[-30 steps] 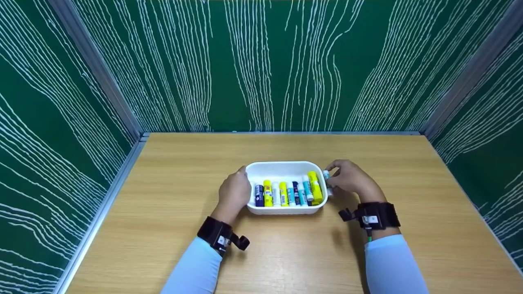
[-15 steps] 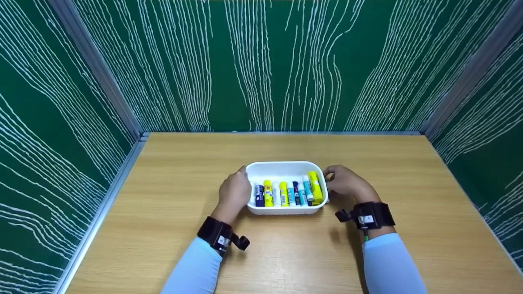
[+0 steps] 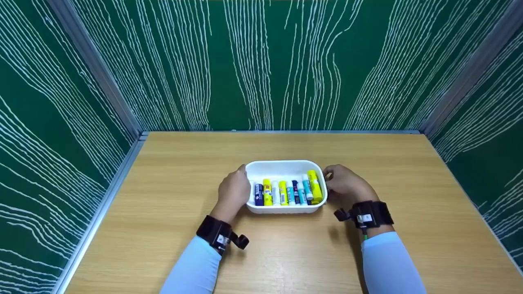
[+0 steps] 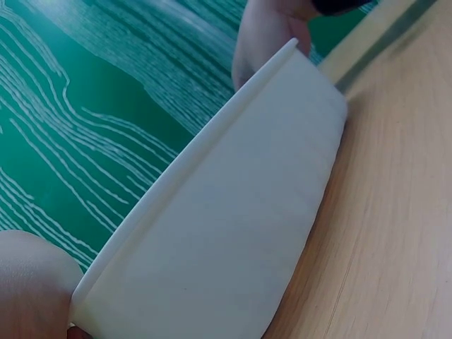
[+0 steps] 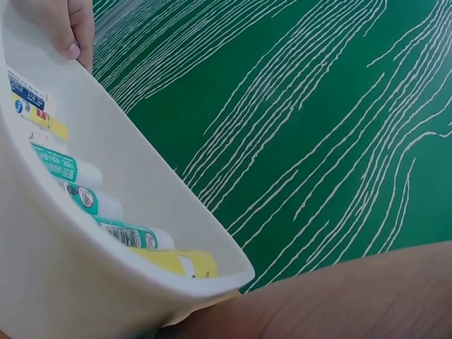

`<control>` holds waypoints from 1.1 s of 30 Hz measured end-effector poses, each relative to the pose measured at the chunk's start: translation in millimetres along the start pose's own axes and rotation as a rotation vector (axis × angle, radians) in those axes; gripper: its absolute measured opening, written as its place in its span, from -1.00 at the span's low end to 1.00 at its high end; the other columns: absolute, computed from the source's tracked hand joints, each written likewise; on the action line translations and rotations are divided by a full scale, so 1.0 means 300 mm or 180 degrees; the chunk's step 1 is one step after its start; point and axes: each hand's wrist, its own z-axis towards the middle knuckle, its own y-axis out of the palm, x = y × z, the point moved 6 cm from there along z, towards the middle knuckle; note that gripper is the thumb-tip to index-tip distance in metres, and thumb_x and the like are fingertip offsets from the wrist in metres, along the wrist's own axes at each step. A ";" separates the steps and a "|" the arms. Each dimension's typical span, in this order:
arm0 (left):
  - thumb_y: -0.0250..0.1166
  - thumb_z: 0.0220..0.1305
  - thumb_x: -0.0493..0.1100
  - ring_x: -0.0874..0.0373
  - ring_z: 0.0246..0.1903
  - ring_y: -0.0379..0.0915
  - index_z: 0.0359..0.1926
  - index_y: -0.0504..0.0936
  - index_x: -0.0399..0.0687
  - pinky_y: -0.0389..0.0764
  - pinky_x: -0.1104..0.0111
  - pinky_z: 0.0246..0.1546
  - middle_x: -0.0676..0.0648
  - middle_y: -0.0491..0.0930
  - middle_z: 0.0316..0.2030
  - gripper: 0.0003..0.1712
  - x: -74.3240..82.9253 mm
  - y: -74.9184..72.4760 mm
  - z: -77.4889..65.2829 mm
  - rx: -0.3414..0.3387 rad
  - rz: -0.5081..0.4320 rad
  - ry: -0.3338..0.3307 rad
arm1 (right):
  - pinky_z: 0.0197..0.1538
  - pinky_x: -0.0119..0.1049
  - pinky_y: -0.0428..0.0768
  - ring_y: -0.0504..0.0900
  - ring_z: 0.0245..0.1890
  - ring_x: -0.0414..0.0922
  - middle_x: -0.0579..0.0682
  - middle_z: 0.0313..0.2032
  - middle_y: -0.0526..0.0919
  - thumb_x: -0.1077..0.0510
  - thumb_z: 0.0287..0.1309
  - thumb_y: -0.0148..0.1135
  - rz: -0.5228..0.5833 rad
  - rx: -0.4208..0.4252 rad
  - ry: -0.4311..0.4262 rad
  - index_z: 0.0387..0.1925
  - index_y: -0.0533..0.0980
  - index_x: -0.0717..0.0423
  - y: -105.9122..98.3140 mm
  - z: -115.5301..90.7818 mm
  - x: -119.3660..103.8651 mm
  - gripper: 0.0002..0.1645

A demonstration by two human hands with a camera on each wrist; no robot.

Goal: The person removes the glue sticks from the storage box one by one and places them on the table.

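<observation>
Wht rect. tub [image 3: 278, 168] (mixed-col. tubes [image 3: 283, 192] inside)

White tub [image 5: 152, 166] — 3 green-labelled tubes [image 5: 92, 200] among others inside; left hand [image 5: 65, 27] gripping far rim

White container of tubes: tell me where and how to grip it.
Probably best: take the white container by the rim at both short ends, one hand from each side. The lipped rim gives an edge to hold, and the long, open-topped shape, with tubes inside, favours a level two-ended hold. The left hand grips the left end; the right hand is at the right end.
</observation>
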 end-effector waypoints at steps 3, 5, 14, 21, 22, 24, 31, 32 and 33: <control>-0.14 0.87 -0.14 -0.23 0.19 0.82 0.64 0.49 -0.20 0.85 -0.10 0.15 -0.35 0.78 0.29 -0.44 -0.003 0.001 0.001 -0.0009 0.0000 -0.0011 | -0.02 -0.16 0.68 0.67 -0.04 0.12 0.18 0.01 0.74 0.32 0.33 0.35 0.0095 -0.0014 0.0027 0.24 0.64 0.21 0.004 0.000 0.000 -0.55; -0.13 0.87 -0.14 -0.22 0.19 0.83 0.64 0.49 -0.20 0.85 -0.09 0.15 -0.35 0.78 0.29 -0.44 -0.005 0.002 0.000 -0.0017 -0.0004 -0.0015 | -0.04 -0.17 0.70 0.68 -0.05 0.13 0.19 0.01 0.74 0.36 0.32 0.30 0.0186 -0.0044 0.0048 0.25 0.63 0.22 0.007 0.000 0.001 -0.53; -0.15 0.89 -0.12 -0.21 0.23 0.80 0.68 0.45 -0.15 0.81 -0.08 0.23 -0.33 0.76 0.33 -0.43 -0.005 0.006 0.003 -0.0082 -0.0030 -0.0075 | 0.05 -0.10 0.64 0.70 -0.12 0.09 0.13 -0.11 0.78 0.17 0.50 0.29 -0.0073 -0.0046 -0.0025 0.18 0.70 0.17 0.008 0.003 -0.001 -0.67; -0.16 0.89 -0.12 -0.21 0.22 0.81 0.66 0.46 -0.19 0.83 -0.08 0.19 -0.34 0.77 0.32 -0.43 -0.002 0.008 0.005 -0.0053 0.0024 -0.0056 | 0.13 -0.06 0.61 0.70 -0.04 0.10 0.15 -0.04 0.79 0.04 0.59 0.28 -0.0064 -0.0033 0.0049 0.29 0.67 0.20 0.000 0.003 0.000 -0.56; -0.15 0.89 -0.12 -0.21 0.22 0.82 0.66 0.47 -0.19 0.84 -0.08 0.18 -0.34 0.77 0.31 -0.43 -0.001 0.007 0.004 -0.0041 0.0025 -0.0047 | 0.12 -0.07 0.63 0.71 -0.06 0.09 0.15 -0.04 0.79 0.04 0.58 0.27 -0.0088 -0.0029 0.0035 0.29 0.67 0.21 -0.001 0.004 -0.002 -0.56; -0.14 0.88 -0.14 -0.21 0.20 0.82 0.65 0.48 -0.20 0.85 -0.09 0.15 -0.34 0.79 0.29 -0.44 0.000 0.006 0.004 -0.0012 0.0026 -0.0021 | 0.10 -0.09 0.64 0.71 -0.08 0.08 0.15 -0.05 0.79 0.06 0.57 0.25 -0.0146 -0.0014 -0.0009 0.29 0.66 0.25 -0.005 0.005 -0.006 -0.54; -0.12 0.87 -0.14 -0.22 0.19 0.83 0.64 0.49 -0.20 0.85 -0.09 0.12 -0.35 0.80 0.26 -0.44 -0.003 0.004 0.006 0.0015 0.0053 -0.0011 | 0.10 -0.10 0.64 0.70 -0.07 0.09 0.18 -0.05 0.77 0.12 0.56 0.20 -0.0086 0.0103 0.0042 0.37 0.62 0.27 -0.028 0.004 -0.011 -0.50; -0.12 0.87 -0.14 -0.22 0.19 0.83 0.64 0.49 -0.20 0.85 -0.09 0.13 -0.35 0.80 0.26 -0.44 -0.003 0.005 0.006 0.0008 0.0061 -0.0016 | 0.07 -0.11 0.66 0.71 -0.07 0.09 0.19 -0.05 0.77 0.10 0.58 0.21 -0.0088 0.0140 0.0038 0.39 0.60 0.27 -0.034 0.004 -0.013 -0.49; -0.12 0.87 -0.14 -0.22 0.19 0.83 0.64 0.49 -0.20 0.85 -0.09 0.13 -0.35 0.80 0.26 -0.44 -0.004 0.006 0.006 -0.0001 0.0067 -0.0018 | 0.05 -0.12 0.67 0.71 -0.08 0.08 0.20 -0.04 0.77 0.06 0.61 0.22 -0.0088 0.0178 0.0041 0.42 0.59 0.27 -0.041 0.003 -0.015 -0.47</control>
